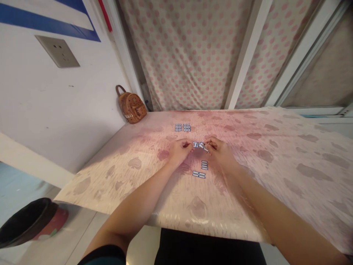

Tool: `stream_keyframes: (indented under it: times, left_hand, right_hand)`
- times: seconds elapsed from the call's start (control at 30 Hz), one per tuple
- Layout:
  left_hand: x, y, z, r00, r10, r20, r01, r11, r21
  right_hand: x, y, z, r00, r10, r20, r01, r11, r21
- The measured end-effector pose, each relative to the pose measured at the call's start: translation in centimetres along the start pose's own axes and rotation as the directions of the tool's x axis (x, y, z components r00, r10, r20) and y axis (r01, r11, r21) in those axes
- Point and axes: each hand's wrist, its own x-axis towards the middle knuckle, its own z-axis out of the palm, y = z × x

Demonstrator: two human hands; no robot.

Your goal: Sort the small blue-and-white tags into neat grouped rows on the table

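My left hand (180, 149) is closed in a pinch at the left end of a small cluster of blue-edged white pieces (196, 144), a little above the patterned tablecloth. On the other side, my right hand (220, 149) pinches the right end, where a single blue-edged white strip (204, 148) sticks out at a slant. The fingertips hide part of what they grip. Nearer to me lie two more groups, a short stack of strips (204, 165) and a tilted block of strips (199, 174). Beyond my hands sit a left block (178, 127) and a right block (187, 127) of similar pieces.
A pale tablecloth (154, 191) with leaf-like patches covers the table. At the far left corner a small brown backpack (132, 107) leans against the wall. A dark-mouthed bin (52, 224) stands on the floor at left. Behind the table hangs a dotted curtain (190, 55).
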Motion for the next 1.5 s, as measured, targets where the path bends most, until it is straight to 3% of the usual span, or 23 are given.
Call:
stream_keyframes:
  times: [0.3,0.7,1.0,1.2,1.37,1.5]
  left_hand:
    - [-0.3,0.7,0.3,0.990,-0.052,0.130,0.065,0.993,-0.095]
    - [-0.2,0.3,0.2,0.965,-0.114,0.235,0.161,0.968,-0.192]
    - [-0.1,-0.2,0.3,0.951,-0.121,0.283,0.182,0.963,-0.201]
    - [-0.2,0.5,0.0,0.960,-0.162,0.230,0.216,0.948,-0.232]
    - [-0.3,0.8,0.1,0.961,-0.180,0.209,0.228,0.945,-0.233]
    - [-0.1,0.7,0.0,0.975,-0.185,0.127,0.211,0.946,-0.245]
  right_hand:
    - [-0.4,-1.4,0.0,0.998,-0.062,-0.029,0.055,0.981,-0.188]
    - [-0.6,-1.9,-0.2,0.994,-0.111,0.019,0.109,0.912,-0.395]
    - [-0.7,-2.1,-0.1,0.990,-0.136,0.025,0.136,0.931,-0.338]
    - [-0.3,-0.7,0.1,0.996,-0.088,0.011,0.088,0.988,-0.124]
    - [0.0,0.3,0.4,0.996,-0.084,-0.039,0.080,0.992,-0.097]
    - [0.1,0.3,-0.1,0.995,-0.059,-0.077,0.050,0.992,-0.113]
